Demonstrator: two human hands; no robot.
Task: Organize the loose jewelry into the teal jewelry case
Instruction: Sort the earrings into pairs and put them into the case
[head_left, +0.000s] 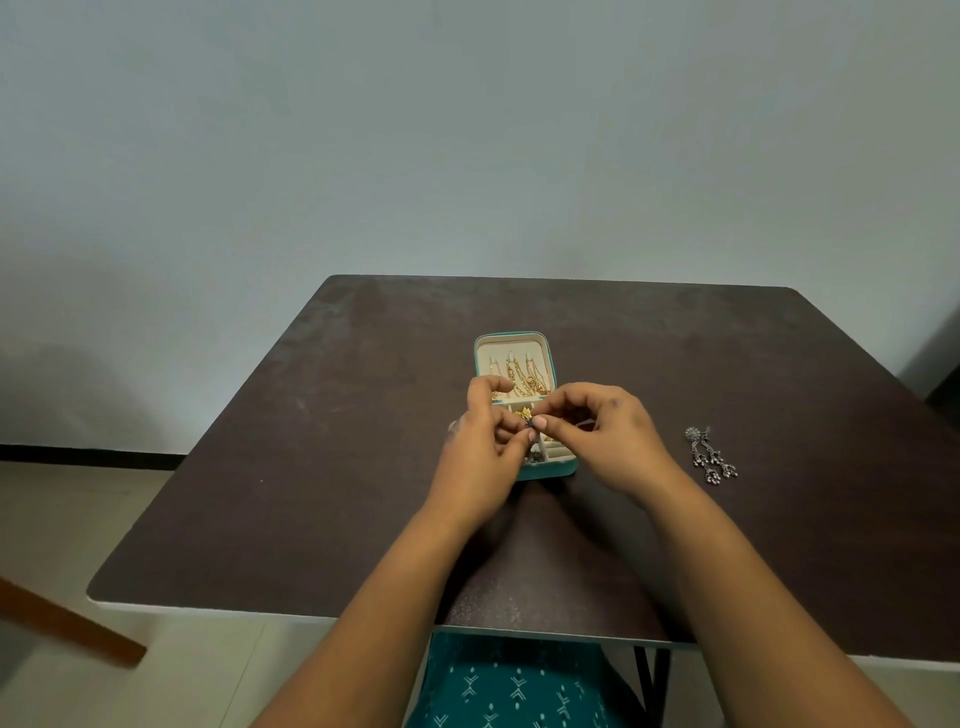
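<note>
The teal jewelry case lies open in the middle of the dark table, its cream lid hung with gold chains. Both of my hands hover over the case's lower tray. My left hand and my right hand pinch one small dark earring between their fingertips. Much of the tray is hidden under my fingers. A pair of silver dangling earrings lies loose on the table to the right of the case.
The brown table ends at a pale wall behind. A wooden bar slants over the floor at the lower left. My teal patterned clothing shows beneath the table's front edge, beside a black table leg.
</note>
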